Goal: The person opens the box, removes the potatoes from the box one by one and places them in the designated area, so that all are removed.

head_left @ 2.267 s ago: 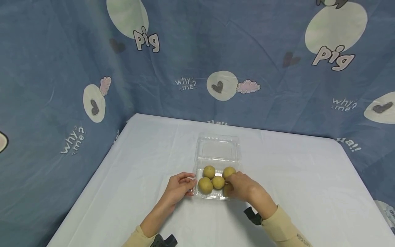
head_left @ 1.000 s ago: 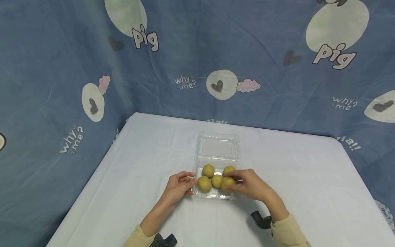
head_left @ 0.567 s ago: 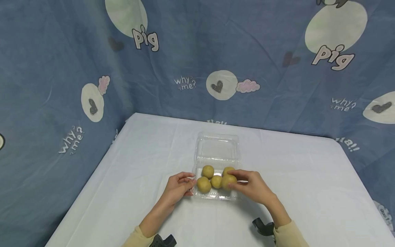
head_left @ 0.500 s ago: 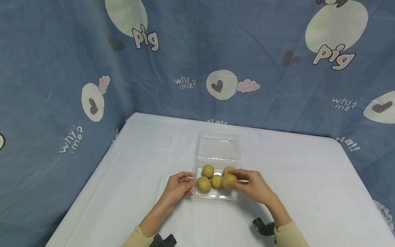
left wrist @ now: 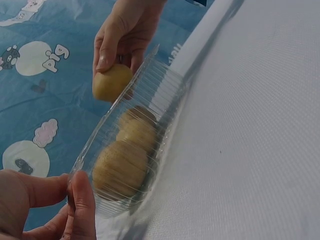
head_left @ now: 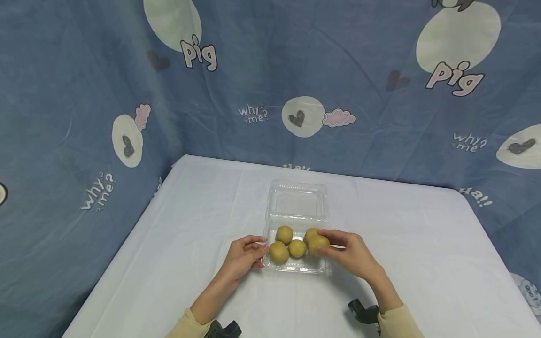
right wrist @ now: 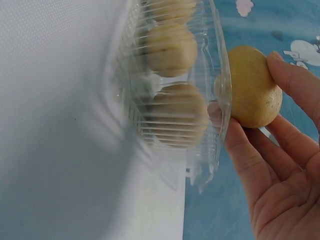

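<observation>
A clear plastic clamshell box point(head_left: 297, 269) stands on the white table, its lid laid back. My left hand point(head_left: 245, 256) pinches the box's left rim between thumb and fingers, plainly seen in the left wrist view. Inside lie several round yellow-brown potatoes: a front-left potato point(head_left: 279, 253), a back-left potato point(head_left: 284, 234), a middle potato point(head_left: 297, 248) and a back-right potato point(head_left: 310, 233), partly covered. My right hand point(head_left: 348, 251) holds another potato point(right wrist: 254, 87) by thumb and fingertips. Both wrist views show this potato raised at the box's rim, on the right side.
The transparent lid point(head_left: 297, 199) lies toward the back of the white-covered table point(head_left: 203, 206). A blue printed cloth point(head_left: 236, 70) hangs behind and at the left. Dark straps point(head_left: 363, 311) sit at both wrists, by the light sleeves.
My right hand, reaching down over the box's right side at first, has lifted a front-right potato and drawn it slightly to the right. The left hand stays at the rim.
</observation>
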`<act>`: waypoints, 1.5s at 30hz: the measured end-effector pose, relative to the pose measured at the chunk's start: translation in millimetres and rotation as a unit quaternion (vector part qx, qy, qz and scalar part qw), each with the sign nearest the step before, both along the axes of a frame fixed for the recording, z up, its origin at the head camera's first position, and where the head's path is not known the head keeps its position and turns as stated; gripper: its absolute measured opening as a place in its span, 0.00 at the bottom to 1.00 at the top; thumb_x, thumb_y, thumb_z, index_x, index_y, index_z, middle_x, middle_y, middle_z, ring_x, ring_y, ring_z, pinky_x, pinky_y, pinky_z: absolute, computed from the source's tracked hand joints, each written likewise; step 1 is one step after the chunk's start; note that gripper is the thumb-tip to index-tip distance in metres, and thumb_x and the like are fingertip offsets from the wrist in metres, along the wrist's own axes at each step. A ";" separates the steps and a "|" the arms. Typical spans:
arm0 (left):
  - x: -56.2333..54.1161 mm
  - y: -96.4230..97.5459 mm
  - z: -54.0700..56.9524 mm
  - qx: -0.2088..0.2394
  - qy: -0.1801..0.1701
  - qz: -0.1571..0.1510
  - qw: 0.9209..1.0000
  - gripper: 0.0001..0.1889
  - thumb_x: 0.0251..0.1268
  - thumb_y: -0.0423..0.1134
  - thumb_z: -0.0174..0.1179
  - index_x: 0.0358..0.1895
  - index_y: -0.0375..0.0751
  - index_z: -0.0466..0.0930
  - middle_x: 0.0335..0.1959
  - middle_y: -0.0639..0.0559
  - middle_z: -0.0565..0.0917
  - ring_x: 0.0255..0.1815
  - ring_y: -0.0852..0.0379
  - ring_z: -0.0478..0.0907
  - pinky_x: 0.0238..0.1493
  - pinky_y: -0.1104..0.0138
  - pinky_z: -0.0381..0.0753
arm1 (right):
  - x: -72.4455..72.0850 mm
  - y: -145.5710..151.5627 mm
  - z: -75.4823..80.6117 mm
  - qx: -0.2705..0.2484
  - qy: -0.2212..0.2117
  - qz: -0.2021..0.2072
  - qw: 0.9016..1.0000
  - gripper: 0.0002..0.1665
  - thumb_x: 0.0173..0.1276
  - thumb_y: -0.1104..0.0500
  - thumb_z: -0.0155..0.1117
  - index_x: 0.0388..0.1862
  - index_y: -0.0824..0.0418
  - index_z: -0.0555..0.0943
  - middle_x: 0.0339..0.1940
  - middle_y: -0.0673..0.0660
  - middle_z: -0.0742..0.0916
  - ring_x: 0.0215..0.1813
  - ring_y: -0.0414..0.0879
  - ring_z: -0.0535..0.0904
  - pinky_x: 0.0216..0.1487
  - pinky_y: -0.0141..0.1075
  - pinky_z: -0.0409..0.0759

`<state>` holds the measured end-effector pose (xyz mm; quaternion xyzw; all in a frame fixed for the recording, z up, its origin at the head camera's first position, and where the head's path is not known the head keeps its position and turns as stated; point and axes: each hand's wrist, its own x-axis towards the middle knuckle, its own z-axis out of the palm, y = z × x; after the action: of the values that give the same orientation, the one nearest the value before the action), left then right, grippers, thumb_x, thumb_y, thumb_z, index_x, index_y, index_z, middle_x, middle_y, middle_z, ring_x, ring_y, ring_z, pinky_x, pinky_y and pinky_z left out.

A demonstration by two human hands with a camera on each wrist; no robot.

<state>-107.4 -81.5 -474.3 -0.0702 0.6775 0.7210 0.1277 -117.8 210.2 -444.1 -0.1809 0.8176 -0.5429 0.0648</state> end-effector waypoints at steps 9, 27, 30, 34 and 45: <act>-0.3 -1.3 -3.7 -0.001 0.002 0.005 1.000 0.17 0.64 0.32 0.65 0.53 0.26 0.76 0.30 0.50 0.78 0.23 0.59 0.75 0.24 0.70 0.82 | -1.3 4.5 1.2 -0.008 0.004 -0.020 1.000 0.26 0.61 0.57 0.74 0.57 0.67 0.81 0.55 0.61 0.84 0.54 0.53 0.81 0.50 0.34 0.82; -1.9 -2.8 -4.3 0.010 0.001 -0.009 1.000 0.17 0.64 0.31 0.65 0.53 0.26 0.77 0.31 0.50 0.76 0.23 0.59 0.76 0.25 0.71 0.83 | 2.5 27.2 1.8 0.031 0.010 -0.077 0.997 0.29 0.61 0.52 0.74 0.58 0.64 0.81 0.54 0.59 0.85 0.53 0.53 0.83 0.46 0.32 0.83; -1.4 -2.6 -4.6 0.008 0.001 -0.008 1.000 0.16 0.64 0.31 0.65 0.52 0.26 0.77 0.31 0.49 0.77 0.23 0.59 0.76 0.25 0.71 0.83 | 3.1 30.6 1.0 0.040 0.013 -0.081 0.996 0.29 0.61 0.51 0.73 0.58 0.63 0.81 0.54 0.59 0.85 0.53 0.53 0.83 0.46 0.32 0.83; -1.0 -2.3 -5.4 0.003 -0.001 -0.005 1.000 0.16 0.64 0.31 0.65 0.52 0.27 0.77 0.31 0.49 0.77 0.24 0.59 0.76 0.25 0.71 0.83 | 3.7 35.3 1.1 0.042 0.023 -0.091 0.995 0.28 0.62 0.53 0.73 0.58 0.63 0.81 0.54 0.60 0.85 0.52 0.54 0.83 0.45 0.32 0.83; -0.1 -0.9 -5.0 0.009 0.000 -0.001 1.000 0.16 0.63 0.31 0.65 0.52 0.27 0.77 0.31 0.49 0.78 0.25 0.59 0.75 0.25 0.71 0.83 | 5.9 45.7 0.6 0.047 0.031 -0.107 0.993 0.28 0.63 0.54 0.72 0.59 0.65 0.80 0.53 0.60 0.85 0.53 0.55 0.82 0.45 0.30 0.83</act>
<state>-107.5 -82.3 -479.3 -0.0681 0.6712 0.7267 0.1293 -111.9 255.9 -443.5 -0.1058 0.8586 -0.5016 -0.0102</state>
